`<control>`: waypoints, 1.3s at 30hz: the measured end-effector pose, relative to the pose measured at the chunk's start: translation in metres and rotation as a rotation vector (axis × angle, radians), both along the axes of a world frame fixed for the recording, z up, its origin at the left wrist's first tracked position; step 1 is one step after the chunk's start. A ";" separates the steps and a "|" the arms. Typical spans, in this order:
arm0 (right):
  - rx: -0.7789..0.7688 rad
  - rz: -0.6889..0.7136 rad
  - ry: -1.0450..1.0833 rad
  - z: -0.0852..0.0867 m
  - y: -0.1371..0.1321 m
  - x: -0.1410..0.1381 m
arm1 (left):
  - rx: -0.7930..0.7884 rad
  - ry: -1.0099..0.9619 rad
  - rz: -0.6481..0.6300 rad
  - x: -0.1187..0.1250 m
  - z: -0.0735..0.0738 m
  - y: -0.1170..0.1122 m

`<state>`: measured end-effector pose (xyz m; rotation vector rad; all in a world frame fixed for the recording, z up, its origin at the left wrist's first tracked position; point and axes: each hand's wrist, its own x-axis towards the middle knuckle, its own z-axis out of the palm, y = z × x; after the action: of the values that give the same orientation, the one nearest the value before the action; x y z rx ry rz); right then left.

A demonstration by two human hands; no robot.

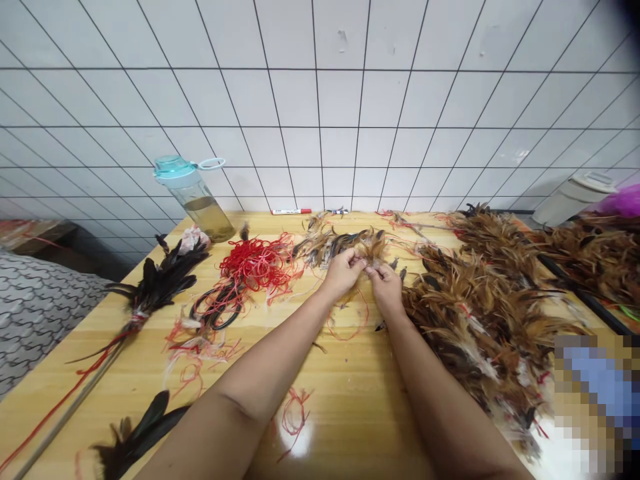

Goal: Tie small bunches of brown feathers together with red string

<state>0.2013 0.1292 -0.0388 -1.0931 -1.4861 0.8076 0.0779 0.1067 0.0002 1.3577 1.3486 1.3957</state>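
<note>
Over the middle of the table, my left hand (344,272) and my right hand (387,285) meet with their fingertips pinched together. Between them is the pale base of a small bunch of brown feathers (374,245), its tips pointing toward the wall. A thin loop of red string (349,339) lies on the wood just below my fingers; whether they hold its end is too small to tell. Behind my left hand spreads a loose pile of brown and dark feathers (320,248). Close to my right wrist is a large heap of tied brown feather bunches (465,313).
Tangled red string (257,263) and black-handled scissors (227,319) lie left of my hands. Further left are a black feather duster (163,277) and a water bottle (203,207). A red marker (291,211) lies by the tiled wall. A pale cup (570,199) stands far right.
</note>
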 end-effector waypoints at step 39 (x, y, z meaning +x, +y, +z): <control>-0.143 -0.188 0.354 -0.003 0.011 0.006 | -0.232 0.116 0.034 -0.014 0.011 -0.007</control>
<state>0.2078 0.1397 -0.0421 -1.1102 -1.0277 0.9308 0.0640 0.1001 0.0115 1.2812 1.5643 1.1555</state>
